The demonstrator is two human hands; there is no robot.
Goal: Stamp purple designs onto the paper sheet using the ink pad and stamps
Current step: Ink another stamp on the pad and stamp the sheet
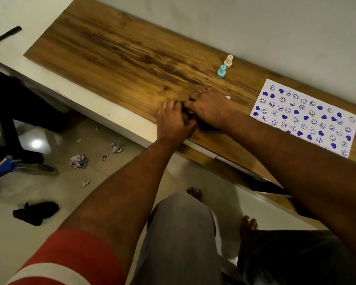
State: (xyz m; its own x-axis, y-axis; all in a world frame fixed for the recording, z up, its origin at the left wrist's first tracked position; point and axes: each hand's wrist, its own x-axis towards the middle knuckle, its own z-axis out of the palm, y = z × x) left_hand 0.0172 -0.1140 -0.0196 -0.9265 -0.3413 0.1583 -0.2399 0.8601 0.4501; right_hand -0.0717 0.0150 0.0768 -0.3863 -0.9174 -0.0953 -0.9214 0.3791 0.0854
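Both hands, left hand (174,122) and right hand (209,108), curl together over the ink pad (209,128) at the desk's (111,48) front edge, their hold hidden; the paper sheet (305,117) lies rightward, nearer the right hand

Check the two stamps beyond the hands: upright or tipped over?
Upright. The teal stamp and the cream stamp both stand on their wide bases, handles up, on the wooden tabletop.

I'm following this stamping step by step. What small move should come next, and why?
Probably lift the right hand clear of the ink pad. Both hands, with the left hand, crowd over it, while the teal stamp and cream stamp stand untouched and the paper sheet looks nearly full.
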